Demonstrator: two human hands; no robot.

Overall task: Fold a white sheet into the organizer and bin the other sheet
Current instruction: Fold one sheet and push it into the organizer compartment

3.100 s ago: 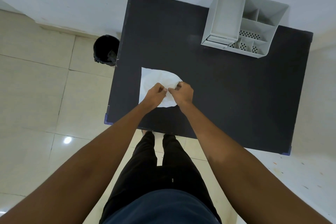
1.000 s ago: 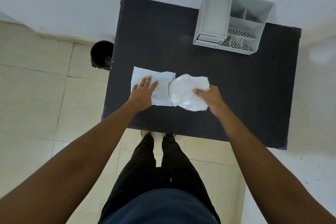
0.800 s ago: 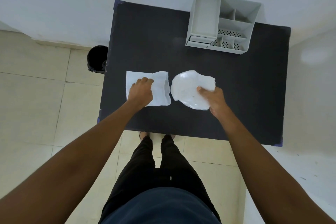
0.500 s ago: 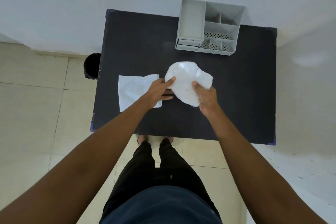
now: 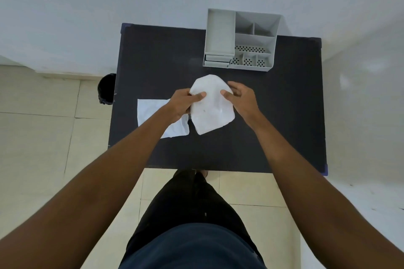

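Observation:
A white sheet [image 5: 211,109], bent and curved, is lifted above the middle of the black table [image 5: 284,116]. My left hand [image 5: 182,102] grips its left edge with the thumb on top. My right hand [image 5: 241,99] grips its right edge the same way. A second white sheet [image 5: 153,110] lies flat on the table to the left, partly hidden under my left forearm. The grey organizer [image 5: 241,39] with several compartments stands at the table's far edge, just beyond the held sheet. A black bin [image 5: 106,89] sits on the floor by the table's left side.
The table stands against a white wall. Beige floor tiles [image 5: 43,137] lie to the left and in front. My legs and feet are at the table's near edge.
My right hand pulled one sheet off to the right and lifted it. My left hand left the flat sheet and took hold of the lifted one's left edge.

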